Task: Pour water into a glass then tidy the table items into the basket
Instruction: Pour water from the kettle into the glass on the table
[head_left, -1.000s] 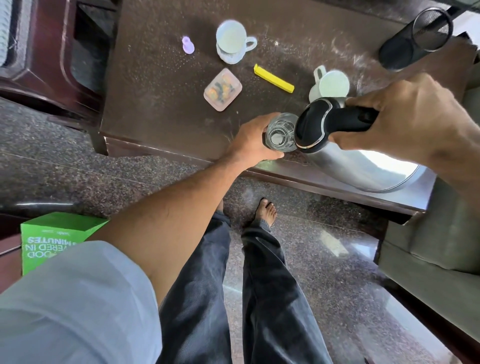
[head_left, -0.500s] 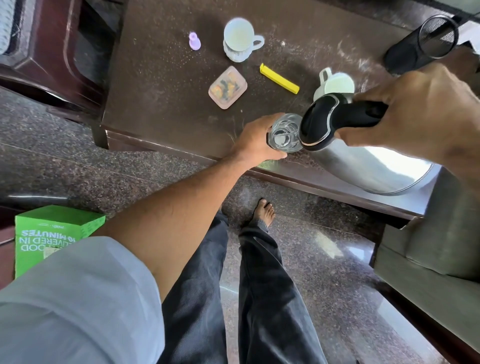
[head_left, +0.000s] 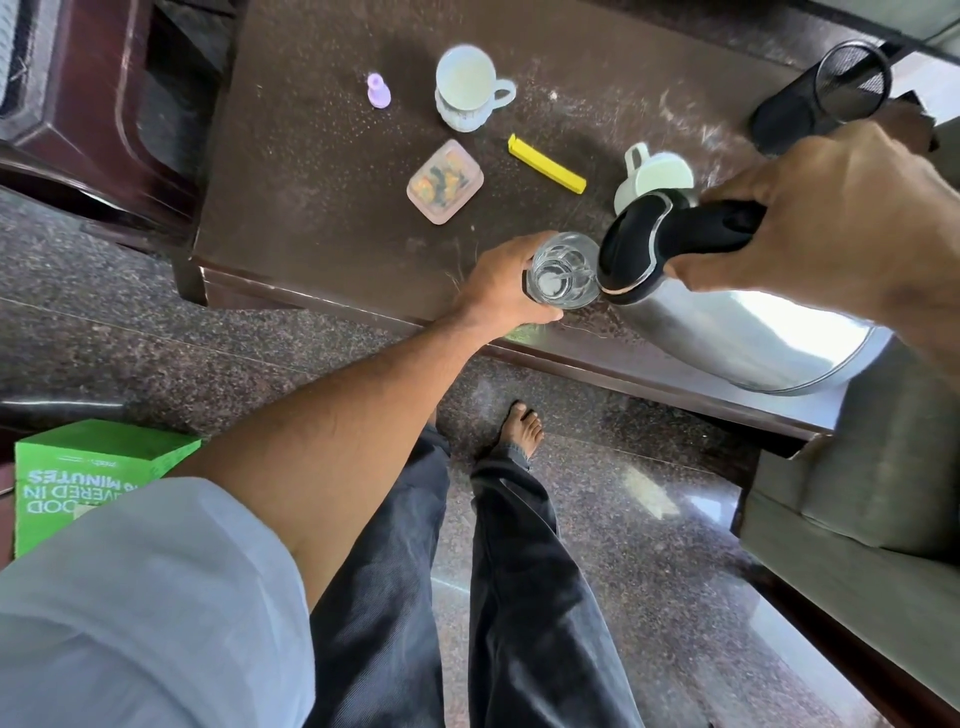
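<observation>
Head view: gripping a clear, round glass (head_left: 563, 270) with the left hand (head_left: 501, 286), upright on the near edge of the dark table (head_left: 322, 208). Transparent down to the base, mouth open. Clenched in the right hand (head_left: 810, 208), the black handle of a steel jug (head_left: 727, 332), tipped sideways, black top just at the glass's rim.

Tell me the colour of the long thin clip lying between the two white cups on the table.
The clip is plain yellow; the head view, the only one, shows it clearly.

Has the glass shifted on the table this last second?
No. The glass, gripped by the left hand, keeps its spot relative to the pink container; the right hand grips the kettle.
</observation>
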